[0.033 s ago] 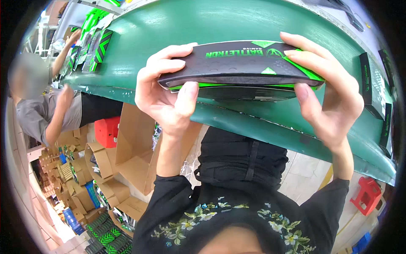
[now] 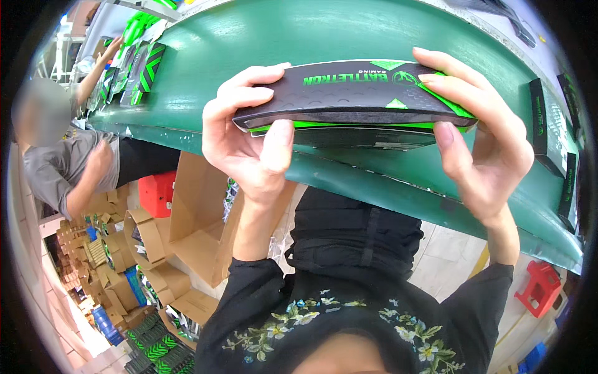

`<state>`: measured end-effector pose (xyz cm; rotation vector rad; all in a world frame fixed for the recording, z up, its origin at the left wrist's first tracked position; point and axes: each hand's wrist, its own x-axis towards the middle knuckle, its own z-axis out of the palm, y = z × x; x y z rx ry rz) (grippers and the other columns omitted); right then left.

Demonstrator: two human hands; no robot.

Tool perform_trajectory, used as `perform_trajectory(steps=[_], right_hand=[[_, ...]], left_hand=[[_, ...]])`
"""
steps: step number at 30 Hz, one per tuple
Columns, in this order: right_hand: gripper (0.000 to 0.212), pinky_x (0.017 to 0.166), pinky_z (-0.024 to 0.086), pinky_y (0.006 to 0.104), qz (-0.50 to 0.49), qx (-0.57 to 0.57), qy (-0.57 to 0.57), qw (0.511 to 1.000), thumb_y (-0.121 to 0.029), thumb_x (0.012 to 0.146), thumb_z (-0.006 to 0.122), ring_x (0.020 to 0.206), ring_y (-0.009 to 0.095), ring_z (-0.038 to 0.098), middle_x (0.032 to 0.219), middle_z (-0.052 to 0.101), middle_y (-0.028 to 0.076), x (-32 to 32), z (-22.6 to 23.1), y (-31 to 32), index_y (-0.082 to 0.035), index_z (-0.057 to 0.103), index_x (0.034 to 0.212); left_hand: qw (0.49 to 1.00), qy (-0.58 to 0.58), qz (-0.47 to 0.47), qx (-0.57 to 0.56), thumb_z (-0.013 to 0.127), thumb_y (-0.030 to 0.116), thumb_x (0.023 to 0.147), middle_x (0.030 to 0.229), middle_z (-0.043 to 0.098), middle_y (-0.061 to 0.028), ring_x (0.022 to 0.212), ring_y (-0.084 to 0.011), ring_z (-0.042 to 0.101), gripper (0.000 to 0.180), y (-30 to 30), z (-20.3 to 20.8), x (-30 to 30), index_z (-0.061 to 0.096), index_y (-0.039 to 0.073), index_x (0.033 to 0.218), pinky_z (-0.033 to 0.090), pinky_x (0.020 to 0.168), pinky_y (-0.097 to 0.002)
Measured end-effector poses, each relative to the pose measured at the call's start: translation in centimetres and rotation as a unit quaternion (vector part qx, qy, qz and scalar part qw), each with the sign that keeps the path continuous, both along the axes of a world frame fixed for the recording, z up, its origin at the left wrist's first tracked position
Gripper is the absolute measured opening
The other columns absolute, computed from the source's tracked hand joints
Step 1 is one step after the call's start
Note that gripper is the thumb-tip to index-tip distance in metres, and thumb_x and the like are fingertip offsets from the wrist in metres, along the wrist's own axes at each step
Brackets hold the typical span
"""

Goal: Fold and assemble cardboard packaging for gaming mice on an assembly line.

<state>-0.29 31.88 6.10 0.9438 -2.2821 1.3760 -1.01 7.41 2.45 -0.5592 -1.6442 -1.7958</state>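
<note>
A long black box with green accents (image 2: 349, 93) is held up above the green work surface (image 2: 299, 37), one narrow printed side facing up. At its left end my left hand (image 2: 252, 131) grips it, fingers over the top and thumb pressed on the lower edge. My right hand (image 2: 483, 124) grips the right end the same way, thumb below and fingers over the top corner. The underside of the box is mostly hidden.
More black-and-green boxes (image 2: 548, 128) stand at the right edge. Green-and-black packages (image 2: 146, 75) lie at the far left, where a co-worker (image 2: 75, 159) reaches. Below are open cardboard cartons (image 2: 196, 218), a red stool (image 2: 157, 194) and another red plastic stool (image 2: 541, 288).
The box and my hands hold almost the same place. At the left, the co-worker's nearer hand has dropped a little and the farther one has shifted slightly.
</note>
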Motion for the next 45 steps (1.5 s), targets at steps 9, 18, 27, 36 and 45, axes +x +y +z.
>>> perform_trajectory(steps=[9, 18, 27, 36, 45], right_hand=[[0.028, 0.107, 0.034, 0.0455, 0.029, -0.123, -0.022, 0.992, -0.003, 0.080, 0.050, 0.125, 0.037, 0.048, 0.133, 0.049, 0.033, 1.2, -2.3, -0.5, 0.005, 0.061, 0.105], [0.030, 0.107, 0.033, 0.0553, 0.089, -0.202, -0.079, 0.972, -0.034, 0.092, 0.049, 0.129, 0.045, 0.043, 0.146, 0.032, 0.036, 1.0, -3.7, 0.5, -0.010, 0.067, 0.097], [0.061, 0.108, 0.037, 0.0423, 0.024, -0.273, -0.154, 0.949, -0.029, 0.090, 0.050, 0.129, 0.032, 0.046, 0.142, 0.041, 0.030, 1.1, -4.0, -0.4, 0.005, 0.036, 0.139], [0.097, 0.103, 0.040, 0.0348, -0.007, -0.216, -0.092, 0.972, -0.028, 0.082, 0.077, 0.125, 0.024, 0.049, 0.144, 0.040, 0.025, 0.0, -4.6, -1.2, 0.006, 0.017, 0.150], [0.093, 0.108, 0.034, 0.0335, -0.101, -0.142, -0.061, 0.983, -0.048, 0.093, 0.060, 0.127, 0.023, 0.046, 0.148, 0.040, 0.020, -0.1, -3.4, -0.9, 0.003, 0.012, 0.153]], left_hand=[[0.994, -0.095, -0.012, 0.047, 0.078, 0.030, 0.070, 0.128, 0.048, -0.0241, 0.111, -0.0280, 0.053, 0.052, 1.9, 0.6, 2.0, 0.056, 0.001, 0.107, 0.042, 0.096, -0.0378], [0.964, -0.095, -0.245, 0.047, 0.056, 0.028, 0.072, 0.137, 0.037, -0.0282, 0.125, -0.0377, 0.042, 0.044, -0.8, -1.2, 1.3, 0.057, 0.007, 0.111, 0.033, 0.108, -0.0513], [0.969, -0.083, -0.228, 0.035, 0.052, 0.025, 0.078, 0.140, 0.037, -0.0318, 0.128, -0.0422, 0.042, 0.049, -0.9, -2.2, 0.3, 0.054, 0.009, 0.124, 0.035, 0.108, -0.0539], [0.996, -0.074, -0.017, -0.037, 0.073, 0.038, 0.082, 0.133, 0.047, -0.0223, 0.115, -0.0242, 0.052, 0.093, 4.0, -1.8, 1.0, 0.022, -0.006, 0.147, 0.042, 0.098, -0.0348], [0.973, 0.000, 0.137, -0.183, 0.050, 0.048, 0.098, 0.143, 0.045, -0.0225, 0.132, -0.0256, 0.039, 0.084, 4.2, -1.4, 0.3, 0.018, -0.010, 0.149, 0.021, 0.113, -0.0394]])
